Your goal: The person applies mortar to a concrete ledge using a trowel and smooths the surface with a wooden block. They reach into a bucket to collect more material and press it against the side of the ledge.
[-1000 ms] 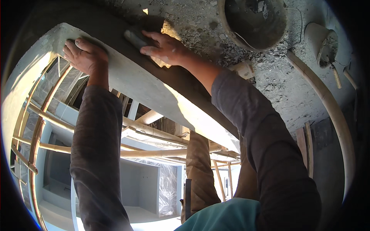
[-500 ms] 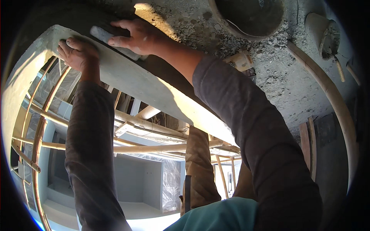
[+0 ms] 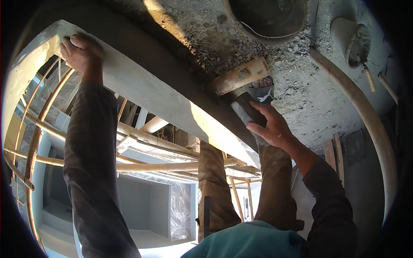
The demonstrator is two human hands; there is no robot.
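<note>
My left hand (image 3: 81, 55) grips the edge of the pale concrete ledge (image 3: 142, 86) near its far left corner, fingers curled and close together. In my right hand (image 3: 275, 129), held between thumb and fingers, is a grey rectangular float (image 3: 245, 111), tilted, with a dark face and a lighter edge. It is close to the dark, smooth strip of mortar (image 3: 150, 56) along the ledge's inner side; whether it touches cannot be made out. Just beyond it a short wooden board (image 3: 241, 76) lies beside my sandalled foot (image 3: 261, 89).
A large round tub (image 3: 266, 21) stands at the top, with a tilted bucket (image 3: 352, 43) to its right. Rubble (image 3: 284, 64) covers the floor. A curved pole (image 3: 357, 90) runs down the right. Below the ledge, bamboo scaffolding (image 3: 172, 167) spans a drop to a lower level.
My right hand has drawn the float back from beside the left hand, toward me and to the right, and tilted it. The board and foot now show more. My left hand stays on the ledge.
</note>
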